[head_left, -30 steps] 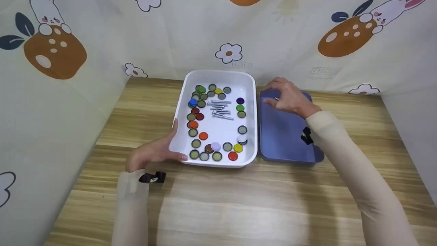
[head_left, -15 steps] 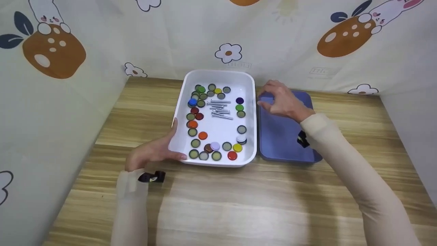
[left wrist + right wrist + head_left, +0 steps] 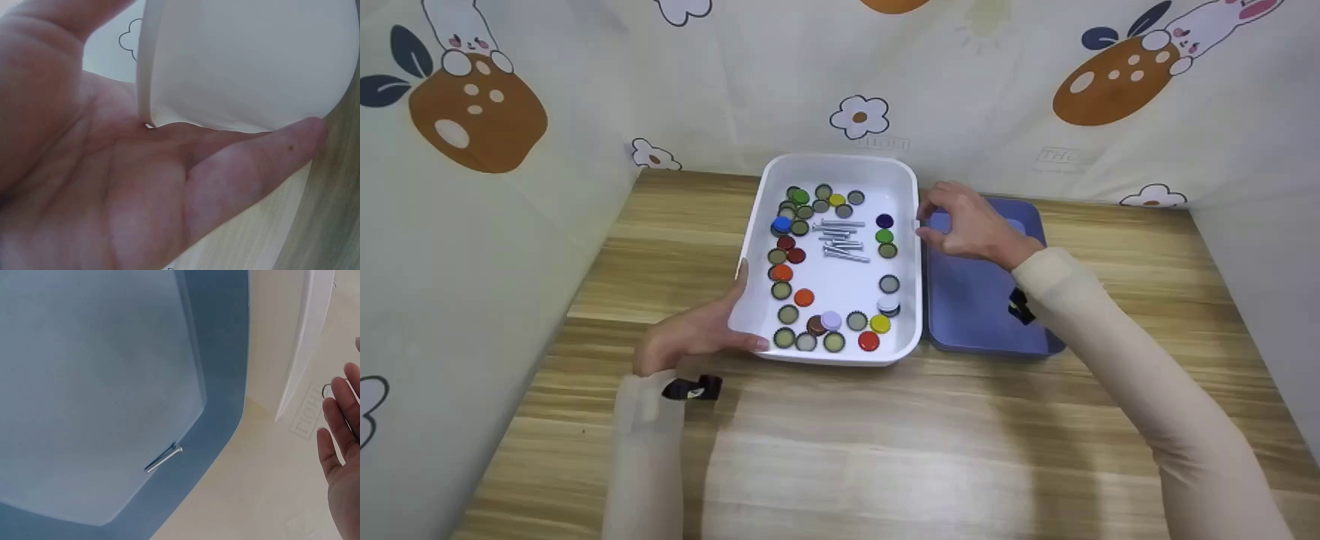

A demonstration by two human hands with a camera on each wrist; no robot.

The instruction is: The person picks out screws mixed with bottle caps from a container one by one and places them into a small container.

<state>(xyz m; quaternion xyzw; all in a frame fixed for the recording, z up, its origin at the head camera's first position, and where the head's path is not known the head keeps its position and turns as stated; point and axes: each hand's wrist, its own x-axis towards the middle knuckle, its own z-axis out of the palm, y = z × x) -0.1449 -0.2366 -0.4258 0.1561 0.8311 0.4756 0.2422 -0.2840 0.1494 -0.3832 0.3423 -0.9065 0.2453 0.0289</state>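
Left hand (image 3: 694, 330) spreads against the white tray's (image 3: 840, 358) near-left corner, right hand (image 3: 979, 229), thumb and finger parted, hovers at its right rim over the blue tray (image 3: 971, 300), and bolts (image 3: 842, 245) lie mid-tray, bare floor (image 3: 847, 283) separating them from near-edge bottle caps (image 3: 834, 342).

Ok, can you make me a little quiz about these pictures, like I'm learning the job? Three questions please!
1. True or false: the left hand is touching the white tray.
2. In the head view, what colour is the cap just below the purple cap? A) blue, B) green, C) orange.
3. Fill in: the right wrist view shows a metal bolt lying in the ____.

Key:
1. True.
2. B, the green cap.
3. Blue tray.
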